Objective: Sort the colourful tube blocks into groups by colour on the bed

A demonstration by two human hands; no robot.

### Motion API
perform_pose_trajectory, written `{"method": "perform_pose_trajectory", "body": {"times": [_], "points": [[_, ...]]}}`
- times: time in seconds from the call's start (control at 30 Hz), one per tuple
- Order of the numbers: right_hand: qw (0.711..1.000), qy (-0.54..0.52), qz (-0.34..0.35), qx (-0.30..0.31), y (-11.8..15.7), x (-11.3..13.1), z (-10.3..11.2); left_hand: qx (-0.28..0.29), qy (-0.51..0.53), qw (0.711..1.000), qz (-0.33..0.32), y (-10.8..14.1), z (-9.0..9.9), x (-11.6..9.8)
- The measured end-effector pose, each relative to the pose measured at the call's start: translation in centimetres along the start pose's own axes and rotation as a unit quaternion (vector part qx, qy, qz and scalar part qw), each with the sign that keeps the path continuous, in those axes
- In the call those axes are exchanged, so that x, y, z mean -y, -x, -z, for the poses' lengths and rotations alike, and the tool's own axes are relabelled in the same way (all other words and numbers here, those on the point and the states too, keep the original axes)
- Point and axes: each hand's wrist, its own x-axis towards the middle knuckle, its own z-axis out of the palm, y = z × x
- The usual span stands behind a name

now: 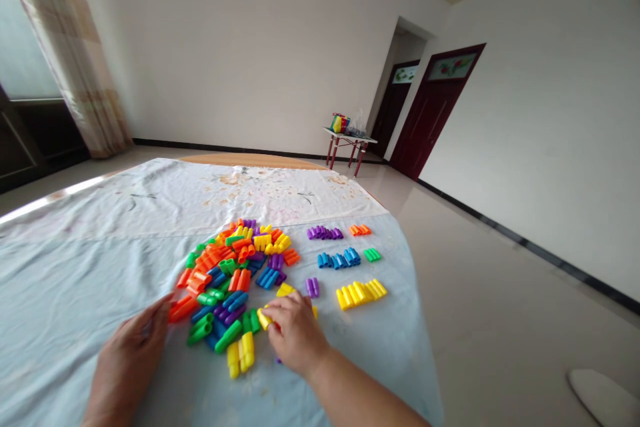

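A heap of coloured plastic tube-shaped building pieces (215,260) lies on the cloth before me, in orange, green, blue, purple and yellow. At the heap's left edge, my left hand (133,353) rests with its fingers stretched out, the tips beside or touching an orange piece (183,309). My right hand (297,335) is closed, with thumb and fingers pinching a yellow piece (265,319) at the heap's right side. More yellow shows partly behind this hand. Closer to me lies a joined yellow group (241,354). A purple piece (313,287) sits apart, right of the heap.
Sorted by colour at the right are a purple row (325,233), a blue row (339,259), a yellow row (361,293), an orange group (360,230) and a green group (373,254). A light blue cloth (400,347) covers the table. A small table (345,137) stands far back.
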Motion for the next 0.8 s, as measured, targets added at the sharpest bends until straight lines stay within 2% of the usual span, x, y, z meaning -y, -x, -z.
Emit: {"method": "perform_pose_trajectory", "body": {"times": [0.23,0.4,0.57,0.8], "points": [[0.998,-0.05,0.01,-0.04,2.5,0.8,2.6,-0.001,-0.004,1.0,-0.003,0.2,0.2,-0.2],[0.997,-0.012,0.003,-0.074,5.2,-1.0,4.2,0.012,-0.003,1.0,0.004,0.4,0.5,-0.8],[0.996,0.024,-0.022,-0.082,7.4,-3.1,4.4,0.01,-0.007,1.0,0.016,0.6,0.8,-1.3],[0.998,-0.027,-0.031,-0.045,8.7,-4.0,4.0,0.017,-0.009,0.999,0.027,0.7,1.1,-1.8]]}}
